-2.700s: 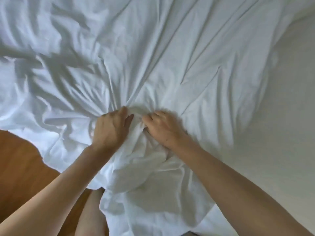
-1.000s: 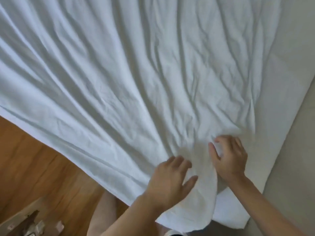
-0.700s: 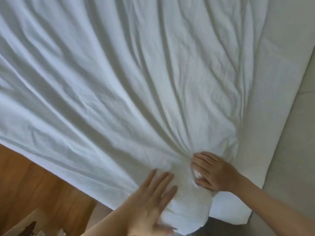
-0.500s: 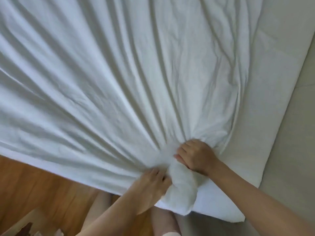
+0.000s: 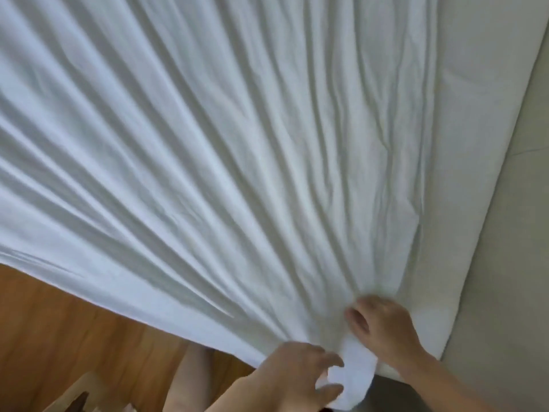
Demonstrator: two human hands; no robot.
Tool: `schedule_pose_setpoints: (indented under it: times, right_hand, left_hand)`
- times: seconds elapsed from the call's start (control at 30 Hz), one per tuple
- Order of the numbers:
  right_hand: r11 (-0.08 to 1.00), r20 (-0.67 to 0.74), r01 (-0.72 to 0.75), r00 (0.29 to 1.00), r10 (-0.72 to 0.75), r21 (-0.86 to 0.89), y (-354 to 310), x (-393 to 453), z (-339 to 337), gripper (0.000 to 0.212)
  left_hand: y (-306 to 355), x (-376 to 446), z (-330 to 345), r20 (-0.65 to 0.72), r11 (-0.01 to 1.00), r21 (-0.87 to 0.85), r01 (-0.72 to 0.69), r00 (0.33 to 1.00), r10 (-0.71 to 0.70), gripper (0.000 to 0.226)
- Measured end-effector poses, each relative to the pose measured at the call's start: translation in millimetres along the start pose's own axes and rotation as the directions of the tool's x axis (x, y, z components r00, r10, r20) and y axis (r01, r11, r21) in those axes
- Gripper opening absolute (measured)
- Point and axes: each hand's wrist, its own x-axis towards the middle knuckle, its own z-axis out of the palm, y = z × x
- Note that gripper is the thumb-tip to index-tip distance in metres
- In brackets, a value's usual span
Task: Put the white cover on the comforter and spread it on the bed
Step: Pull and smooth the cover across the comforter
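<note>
The white cover [image 5: 208, 159] lies stretched over the bed, its long creases fanning out from the near right corner. At that corner the fabric is bunched into a thick roll [image 5: 356, 379]. My left hand [image 5: 297, 376] grips this roll from the left, fingers and thumb curled round it. Just above it, my right hand [image 5: 383, 331] holds the gathered fabric with curled fingers; it is a little blurred. I cannot tell whether the comforter lies inside the cover.
The bare white mattress [image 5: 481, 129] shows along the right side, next to a pale grey surface [image 5: 520, 278]. Wooden floor [image 5: 74, 328] lies beyond the cover's near edge at lower left. A cardboard box [image 5: 83, 394] and my leg [image 5: 190, 382] are at the bottom.
The cover has been pulled from a crumpled heap into taut creases. Both hands shifted right to the near corner and closed on the bunched fabric.
</note>
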Motion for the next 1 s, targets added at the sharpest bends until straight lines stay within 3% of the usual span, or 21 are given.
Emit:
schedule_pose_setpoints:
  times: [0.03,0.07,0.13,0.2,0.23,0.27,0.33,0.43,0.5,0.57,0.6,0.67,0.73,0.8,0.83,0.9,0.97,1.0]
  right_hand:
    - [0.997,-0.119,-0.076,0.99,0.075,0.004,-2.5,11.8,-6.0,0.029]
    - [0.986,-0.243,-0.166,0.957,0.161,0.003,-0.4,29.0,-9.9,0.027]
    - [0.909,-0.393,-0.398,0.821,0.414,0.126,12.9,79.8,-14.8,0.037]
    - [0.745,-0.361,-0.589,0.652,0.667,0.312,35.6,132.8,-17.4,0.055]
    - [0.648,-0.313,-0.655,0.568,0.761,0.388,48.3,157.1,-18.5,0.062]
    - [0.568,-0.268,-0.701,0.501,0.823,0.431,60.6,180.2,-21.4,0.067]
    - [0.506,-0.238,-0.744,0.446,0.862,0.436,81.7,219.7,-27.5,0.077]
    - [0.594,-0.345,-0.741,0.494,0.798,0.313,96.6,256.4,-40.9,0.073]
    - [0.684,-0.483,-0.71,0.545,0.686,0.17,109.1,276.2,-53.6,0.063]
    - [0.695,-0.492,-0.701,0.554,0.672,0.159,126.2,295.9,-62.9,0.068]
    - [0.661,-0.427,-0.711,0.534,0.729,0.24,140.7,307.2,-67.9,0.074]
    - [0.482,-0.182,-0.722,0.457,0.871,0.496,170.6,330.0,-81.1,0.085]
    - [0.35,0.026,-0.706,0.462,0.887,0.615,182.6,343.5,-86.1,0.085]
    - [0.297,0.119,-0.648,0.518,0.847,0.702,197.3,362.6,-91.3,0.076]
    - [0.263,0.152,-0.604,0.547,0.823,0.753,200.1,375.2,-92.5,0.072]
    - [0.194,0.2,-0.551,0.573,0.795,0.811,199.3,401.0,-94.1,0.076]
    - [0.158,0.217,-0.515,0.594,0.775,0.843,199.5,426.7,-100.1,0.081]
    - [0.147,0.218,-0.491,0.61,0.762,0.859,200.5,438.7,-102.2,0.083]
  left_hand:
    - [-5.6,4.0,-19.8,-0.18,0.997,-0.067,0.032,0.983,-0.044,0.03]
    - [-17.2,7.2,-41.2,-0.382,0.993,-0.073,0.092,0.917,-0.113,0.028]
    - [-55.2,13.4,-80.5,-0.698,0.97,-0.086,0.227,0.681,-0.221,0.027]
    - [-92.6,22.3,-122.3,-0.809,0.908,-0.094,0.408,0.501,-0.309,0.034]
    - [-105.8,26.8,-140.3,-0.819,0.873,-0.076,0.482,0.47,-0.331,0.04]
    - [-117.8,34.6,-155.1,-0.804,0.851,-0.05,0.523,0.485,-0.345,0.045]
    - [-134.0,51.8,-174.5,-0.764,0.843,0.052,0.536,0.565,-0.312,0.052]
    - [-144.5,82.4,-190.2,-0.725,0.821,0.192,0.538,0.641,-0.251,0.057]
    - [-145.8,110.8,-202.9,-0.732,0.829,0.166,0.533,0.631,-0.259,0.057]
    - [-139.9,142.5,-212.4,-0.74,0.841,0.153,0.519,0.624,-0.251,0.056]
    - [-134.5,163.3,-216.8,-0.731,0.852,0.169,0.495,0.643,-0.229,0.055]
    - [-116.6,209.4,-222.9,-0.717,0.875,0.218,0.432,0.679,-0.157,0.055]
    - [-95.7,242.6,-220.1,-0.717,0.88,0.217,0.421,0.681,-0.149,0.059]
    - [-69.4,282.6,-221.1,-0.682,0.875,0.175,0.452,0.697,-0.223,0.076]
    - [-59.1,300.5,-222.7,-0.617,0.848,0.157,0.507,0.72,-0.316,0.091]
    - [-54.2,327.0,-224.2,-0.533,0.749,0.162,0.642,0.696,-0.482,0.111]
    - [-63.5,341.3,-235.7,-0.501,0.668,0.217,0.711,0.669,-0.549,0.112]
    - [-74.6,347.5,-243.0,-0.505,0.661,0.258,0.705,0.682,-0.53,0.101]
